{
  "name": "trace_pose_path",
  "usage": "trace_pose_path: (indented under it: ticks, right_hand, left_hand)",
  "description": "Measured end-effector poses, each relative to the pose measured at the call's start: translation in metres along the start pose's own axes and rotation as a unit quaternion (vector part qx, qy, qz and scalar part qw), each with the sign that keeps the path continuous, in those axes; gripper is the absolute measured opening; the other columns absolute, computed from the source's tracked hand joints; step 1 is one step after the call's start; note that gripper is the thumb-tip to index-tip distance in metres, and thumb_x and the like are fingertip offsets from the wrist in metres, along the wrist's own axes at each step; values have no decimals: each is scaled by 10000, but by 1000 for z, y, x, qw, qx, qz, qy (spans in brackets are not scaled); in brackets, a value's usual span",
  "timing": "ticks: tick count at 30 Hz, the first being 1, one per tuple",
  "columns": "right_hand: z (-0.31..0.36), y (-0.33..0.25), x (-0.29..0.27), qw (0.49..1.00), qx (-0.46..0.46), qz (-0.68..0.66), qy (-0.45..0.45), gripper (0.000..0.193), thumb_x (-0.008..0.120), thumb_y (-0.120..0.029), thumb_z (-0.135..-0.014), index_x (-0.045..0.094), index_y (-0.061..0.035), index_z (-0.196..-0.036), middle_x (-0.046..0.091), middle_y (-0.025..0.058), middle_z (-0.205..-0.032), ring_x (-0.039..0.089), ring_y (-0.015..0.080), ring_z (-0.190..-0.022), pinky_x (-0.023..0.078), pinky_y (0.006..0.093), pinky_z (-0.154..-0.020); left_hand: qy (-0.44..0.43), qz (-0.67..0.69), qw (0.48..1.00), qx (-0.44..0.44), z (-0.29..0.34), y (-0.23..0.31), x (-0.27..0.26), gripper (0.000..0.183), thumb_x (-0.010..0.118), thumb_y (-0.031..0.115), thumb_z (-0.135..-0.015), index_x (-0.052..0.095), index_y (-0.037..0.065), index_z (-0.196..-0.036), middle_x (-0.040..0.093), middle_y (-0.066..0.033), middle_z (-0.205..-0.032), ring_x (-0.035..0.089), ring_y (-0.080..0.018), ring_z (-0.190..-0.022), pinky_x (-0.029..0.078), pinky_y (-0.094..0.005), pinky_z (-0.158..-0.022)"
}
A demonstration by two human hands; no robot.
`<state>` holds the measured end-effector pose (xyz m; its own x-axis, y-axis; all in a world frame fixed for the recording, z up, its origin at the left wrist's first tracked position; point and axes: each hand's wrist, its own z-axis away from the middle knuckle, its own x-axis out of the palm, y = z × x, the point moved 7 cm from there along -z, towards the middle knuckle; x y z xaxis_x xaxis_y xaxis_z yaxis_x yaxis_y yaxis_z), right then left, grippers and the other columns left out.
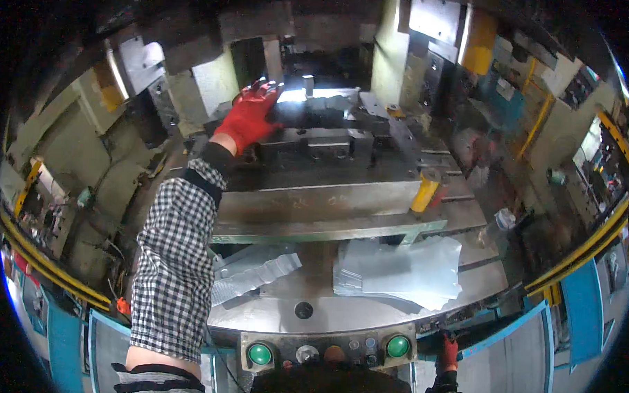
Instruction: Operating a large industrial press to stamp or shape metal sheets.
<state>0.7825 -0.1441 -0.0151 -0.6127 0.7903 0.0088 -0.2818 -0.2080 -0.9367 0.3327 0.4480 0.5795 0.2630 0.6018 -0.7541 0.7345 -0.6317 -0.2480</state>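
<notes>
My left hand (250,116), in a red glove with greyish fingertips, reaches far forward over the left side of a dark metal die block (309,158) in a press. Its fingers are stretched out and apart, and nothing shows in them. Beyond them lies a brightly lit spot with a small upright metal post (308,85). My right hand (449,353), also red-gloved, is low at the right, beside the control box (329,346). It is small in view and its fingers are hard to make out.
On the press bed, a stack of flat metal sheets (398,269) lies right of centre; stepped metal strips (256,272) lie to the left. The control box bears green buttons (260,354). A yellow cylinder (425,191) stands at the die's right end. Blue-framed panels (506,362) flank the front.
</notes>
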Motion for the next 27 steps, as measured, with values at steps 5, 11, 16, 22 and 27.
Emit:
trace_pose_path:
  ticks: [5, 11, 16, 22, 27]
  right_hand:
    - [5, -60, -26, 994, -90, -14, 57, 434, 732, -147, -879, 581, -38, -1271, 642, 60, -1132, 601, 163, -977, 471, 330, -859]
    - [-37, -131, 41, 984, -176, -12, 25, 551, 734, -58, -866, 529, -27, -1377, 622, 81, -1268, 592, 168, -1097, 465, 320, -967]
    - [-87, -137, 81, 981, -174, 82, -11, 510, 746, -68, -860, 581, -29, -1340, 660, 66, -1182, 605, 145, -1021, 487, 303, -908]
    - [-140, -113, 60, 996, -79, -24, -28, 319, 698, -148, -917, 661, -39, -1214, 684, 23, -1027, 617, 112, -841, 498, 282, -729]
    - [-154, -122, 78, 992, -52, -73, -84, 268, 677, -186, -945, 689, -48, -1174, 694, -4, -973, 620, 90, -770, 496, 260, -662]
  left_hand:
    - [40, 202, 978, 29, -3, -20, 27, 431, 703, 64, -814, 645, 75, -1241, 674, -128, -1239, 636, -278, -1172, 487, -368, -1008]
    - [98, 60, 993, 38, 61, 16, -54, 425, 694, 51, -776, 657, 82, -1199, 644, -106, -1310, 595, -300, -1228, 467, -385, -1040]
    - [80, 264, 961, -23, 186, 41, -101, 464, 713, -90, -704, 646, 42, -1144, 664, -174, -1246, 631, -336, -1191, 494, -407, -998]
    - [-140, 347, 926, -55, 358, 120, -72, 404, 723, 40, -714, 662, 77, -1112, 647, -140, -1272, 617, -329, -1176, 500, -426, -964]
    - [-243, 299, 922, -38, 462, 189, -12, 370, 732, 148, -722, 676, 106, -1085, 633, -112, -1293, 606, -324, -1163, 505, -441, -936]
